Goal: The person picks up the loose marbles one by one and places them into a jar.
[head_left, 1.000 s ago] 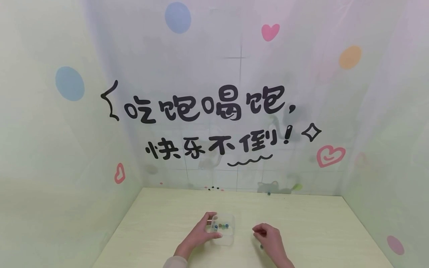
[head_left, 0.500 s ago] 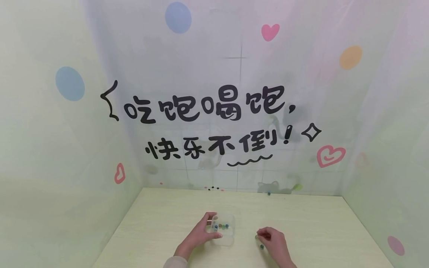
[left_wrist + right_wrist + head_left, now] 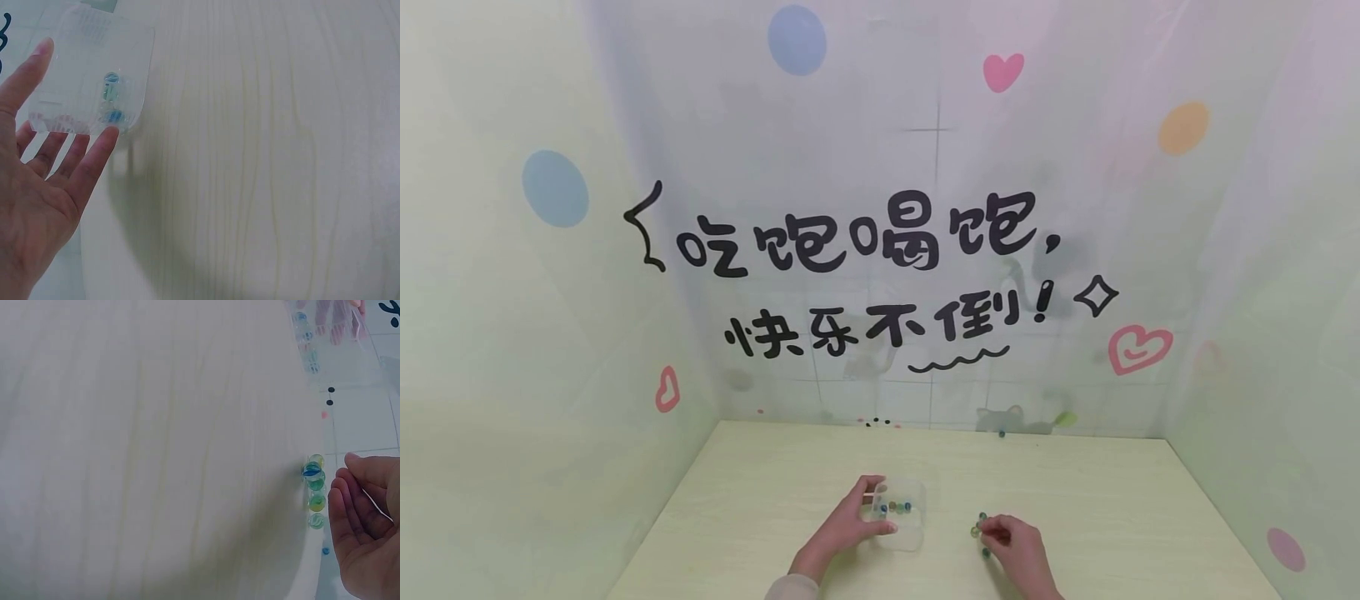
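Note:
My left hand [image 3: 846, 527] grips a clear plastic box [image 3: 907, 540] between thumb and fingers, at the table's middle. Inside it lie several glass marbles [image 3: 900, 507], blue, green and amber. In the left wrist view the fingers curl along the side of the box [image 3: 81, 37]. My right hand [image 3: 1021, 546] is to the right of the box, low over the table. Several glass marbles [image 3: 317, 502], mostly green with one blue-streaked, lie in a row just off its fingertips. The right fingers are loosely bent, with nothing visible between them in the right wrist view.
A pale wood-grain table [image 3: 775, 467] spreads under both hands. At its far edge, against the printed curtain [image 3: 880, 167], a single dark marble [image 3: 1002, 433] lies apart. Curtain walls close in the left and right sides.
My right hand has shifted slightly right and toward me. Loose marbles, hidden under the fingers before, now show at its fingertips on the table. The left hand and box have stayed put.

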